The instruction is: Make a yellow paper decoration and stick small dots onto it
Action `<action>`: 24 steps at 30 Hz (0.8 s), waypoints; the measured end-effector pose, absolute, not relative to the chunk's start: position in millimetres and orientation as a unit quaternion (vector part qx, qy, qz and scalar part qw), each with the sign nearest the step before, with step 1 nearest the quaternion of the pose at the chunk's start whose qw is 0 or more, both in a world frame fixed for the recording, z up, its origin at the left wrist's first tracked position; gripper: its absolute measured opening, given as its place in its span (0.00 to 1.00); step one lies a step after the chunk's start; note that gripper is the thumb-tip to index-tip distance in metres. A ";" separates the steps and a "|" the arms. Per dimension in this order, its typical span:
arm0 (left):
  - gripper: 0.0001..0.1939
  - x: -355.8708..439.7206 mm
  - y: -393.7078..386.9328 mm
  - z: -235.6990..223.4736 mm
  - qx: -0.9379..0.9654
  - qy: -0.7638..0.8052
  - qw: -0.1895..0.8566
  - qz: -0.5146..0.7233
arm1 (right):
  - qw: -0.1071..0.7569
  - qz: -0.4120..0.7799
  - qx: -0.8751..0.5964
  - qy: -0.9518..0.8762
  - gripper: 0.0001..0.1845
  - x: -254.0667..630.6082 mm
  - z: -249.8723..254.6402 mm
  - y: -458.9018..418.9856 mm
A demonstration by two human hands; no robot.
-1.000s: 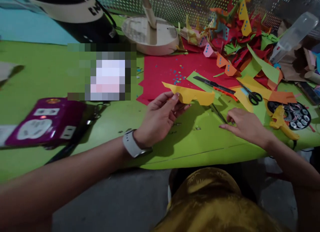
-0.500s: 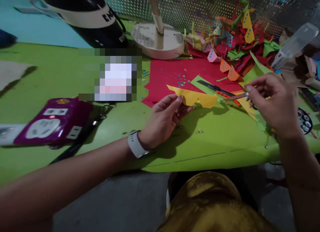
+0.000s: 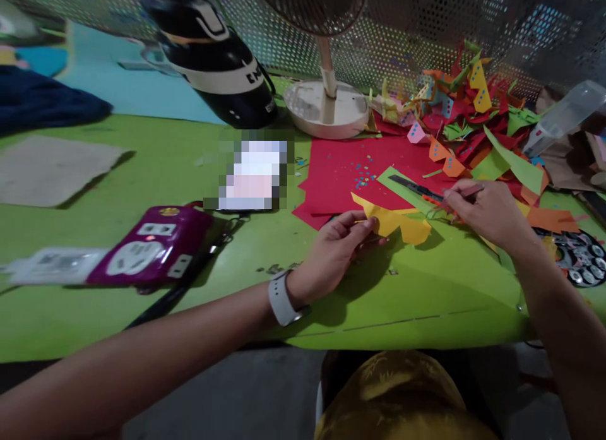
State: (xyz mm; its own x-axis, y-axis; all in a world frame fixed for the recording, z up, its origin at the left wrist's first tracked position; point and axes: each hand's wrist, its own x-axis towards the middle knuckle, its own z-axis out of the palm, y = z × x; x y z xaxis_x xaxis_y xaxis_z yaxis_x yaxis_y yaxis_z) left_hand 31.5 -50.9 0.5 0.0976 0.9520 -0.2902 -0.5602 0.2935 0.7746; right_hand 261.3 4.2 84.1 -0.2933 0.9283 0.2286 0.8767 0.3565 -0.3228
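Pinching yellow paper (image 3: 395,222) in left hand (image 3: 338,254), gripping slim tool (image 3: 472,190) — perhaps tweezers — in right hand (image 3: 497,216), over green table (image 3: 426,288)

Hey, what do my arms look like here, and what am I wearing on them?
Your left forearm and right forearm show no sleeves. A pale grey strap with small dark holes circles the left wrist; the right wrist shows nothing worn. No glove covers the left grip or right grip.

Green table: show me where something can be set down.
Room shows between brown sheet, purple socket box and blue paper; also in front of the yellow cutout, between left hand and right forearm, bar small scraps. Crowded: back right, with heaped paper and bottle.
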 end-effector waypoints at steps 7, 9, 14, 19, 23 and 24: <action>0.19 31.7 -51.7 -1.0 0.241 0.398 0.703 0.538 | 0.364 0.295 -0.457 -0.756 0.19 229.5 75.2 37.1; 0.18 31.9 -51.8 -0.5 0.239 0.399 0.703 0.538 | 0.370 0.350 -0.445 -0.737 0.22 218.0 62.8 51.2; 0.17 33.2 -51.8 -0.3 0.240 0.399 0.702 0.538 | 0.397 0.401 -0.424 -0.708 0.24 200.8 34.0 71.6; 0.15 32.7 -52.7 -2.1 0.235 0.391 0.707 0.541 | 0.427 0.379 -0.420 -0.706 0.20 195.6 17.3 70.1; 0.12 32.7 -53.0 -2.1 0.240 0.391 0.709 0.536 | 0.424 0.360 -0.422 -0.716 0.20 195.4 12.2 67.4; 0.12 32.8 -53.0 -1.9 0.244 0.391 0.708 0.536 | 0.427 0.353 -0.419 -0.720 0.19 195.5 11.6 67.3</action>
